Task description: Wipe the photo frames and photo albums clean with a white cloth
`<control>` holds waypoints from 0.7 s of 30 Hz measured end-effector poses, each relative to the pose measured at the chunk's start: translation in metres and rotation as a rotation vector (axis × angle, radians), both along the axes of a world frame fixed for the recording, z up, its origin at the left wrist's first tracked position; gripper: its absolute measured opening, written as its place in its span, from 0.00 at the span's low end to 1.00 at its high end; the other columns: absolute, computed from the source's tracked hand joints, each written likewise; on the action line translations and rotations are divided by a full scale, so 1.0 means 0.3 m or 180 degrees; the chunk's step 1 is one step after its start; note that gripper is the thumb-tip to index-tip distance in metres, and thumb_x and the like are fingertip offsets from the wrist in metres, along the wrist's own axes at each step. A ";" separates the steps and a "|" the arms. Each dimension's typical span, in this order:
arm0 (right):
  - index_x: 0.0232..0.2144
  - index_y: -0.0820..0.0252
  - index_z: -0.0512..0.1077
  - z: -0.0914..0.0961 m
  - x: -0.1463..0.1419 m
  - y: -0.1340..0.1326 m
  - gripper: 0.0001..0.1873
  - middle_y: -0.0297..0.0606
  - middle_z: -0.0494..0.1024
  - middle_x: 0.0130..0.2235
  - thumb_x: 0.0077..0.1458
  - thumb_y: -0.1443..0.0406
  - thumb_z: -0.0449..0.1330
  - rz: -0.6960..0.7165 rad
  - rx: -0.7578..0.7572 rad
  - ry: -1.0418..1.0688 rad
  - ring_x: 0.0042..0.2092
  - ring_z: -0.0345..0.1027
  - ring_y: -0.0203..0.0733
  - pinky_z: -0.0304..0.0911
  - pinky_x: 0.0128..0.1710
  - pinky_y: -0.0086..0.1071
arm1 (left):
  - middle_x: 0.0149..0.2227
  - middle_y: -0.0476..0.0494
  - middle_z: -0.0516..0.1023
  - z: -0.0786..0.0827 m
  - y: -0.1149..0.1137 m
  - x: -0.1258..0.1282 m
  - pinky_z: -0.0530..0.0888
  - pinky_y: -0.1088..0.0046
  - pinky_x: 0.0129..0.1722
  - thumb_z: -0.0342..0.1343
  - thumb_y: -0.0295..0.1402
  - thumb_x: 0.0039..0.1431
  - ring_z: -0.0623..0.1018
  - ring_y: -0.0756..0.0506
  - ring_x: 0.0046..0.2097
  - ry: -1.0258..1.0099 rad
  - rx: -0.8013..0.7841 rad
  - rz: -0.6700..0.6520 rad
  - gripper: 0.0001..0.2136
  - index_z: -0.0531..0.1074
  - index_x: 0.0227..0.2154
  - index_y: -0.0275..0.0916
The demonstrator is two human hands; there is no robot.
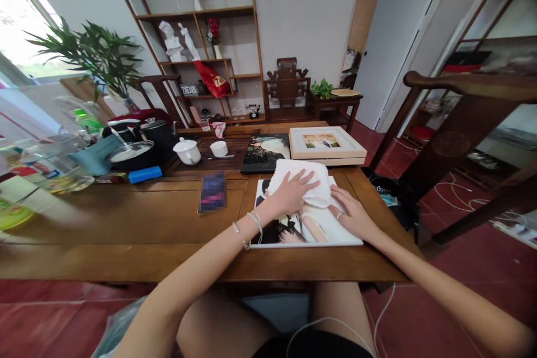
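Observation:
A large photo print (323, 229) lies flat near the front right of the wooden table (146, 218). A white cloth (308, 179) rests on its far part. My left hand (291, 193) lies flat on the cloth with fingers stretched out. My right hand (352, 215), a ring on one finger, rests on the print beside the cloth, fingers extended and touching the cloth's near edge.
A dark photo book (264, 154) and a boxed frame (325, 145) lie behind the print. A phone (212, 192) lies to the left. Teaware, a white teapot (187, 151), a black pot (132, 155) and clutter fill the far left. A wooden chair (470, 123) stands on the right.

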State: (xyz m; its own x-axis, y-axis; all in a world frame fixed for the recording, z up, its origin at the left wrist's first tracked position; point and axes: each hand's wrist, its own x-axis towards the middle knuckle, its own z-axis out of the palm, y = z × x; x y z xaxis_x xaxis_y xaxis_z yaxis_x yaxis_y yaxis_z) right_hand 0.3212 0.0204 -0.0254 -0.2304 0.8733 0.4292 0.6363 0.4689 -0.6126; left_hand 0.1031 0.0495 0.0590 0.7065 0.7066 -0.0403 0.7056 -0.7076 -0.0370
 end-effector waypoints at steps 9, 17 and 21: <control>0.54 0.57 0.69 -0.012 0.011 0.003 0.25 0.46 0.67 0.60 0.53 0.65 0.53 0.0118 0.0018 0.0035 0.63 0.57 0.52 0.51 0.63 0.53 | 0.70 0.39 0.45 -0.031 -0.257 0.020 0.54 0.40 0.61 0.50 0.25 0.58 0.48 0.32 0.68 -0.0059 0.0116 0.0436 0.32 0.50 0.66 0.40; 0.54 0.58 0.69 -0.019 0.017 0.009 0.26 0.47 0.67 0.60 0.51 0.67 0.54 0.0173 0.0035 0.0055 0.63 0.57 0.53 0.52 0.63 0.52 | 0.69 0.44 0.47 -0.018 -0.248 -0.008 0.55 0.45 0.62 0.50 0.27 0.56 0.50 0.36 0.68 -0.0355 -0.0175 0.0382 0.33 0.51 0.65 0.45; 0.54 0.57 0.68 -0.005 0.009 0.006 0.25 0.47 0.69 0.58 0.52 0.65 0.55 0.0187 0.0031 0.0058 0.62 0.59 0.54 0.55 0.61 0.51 | 0.66 0.45 0.59 0.019 -0.090 0.015 0.61 0.48 0.58 0.47 0.33 0.59 0.60 0.35 0.64 -0.0803 -0.0543 0.0527 0.26 0.59 0.62 0.45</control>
State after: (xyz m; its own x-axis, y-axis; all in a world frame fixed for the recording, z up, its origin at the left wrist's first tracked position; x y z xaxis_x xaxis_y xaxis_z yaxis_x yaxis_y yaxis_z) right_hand 0.3240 0.0220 -0.0269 -0.2734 0.8543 0.4420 0.5962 0.5111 -0.6191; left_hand 0.1077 0.0225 0.0646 0.5856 0.8106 -0.0065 0.7832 -0.5637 0.2624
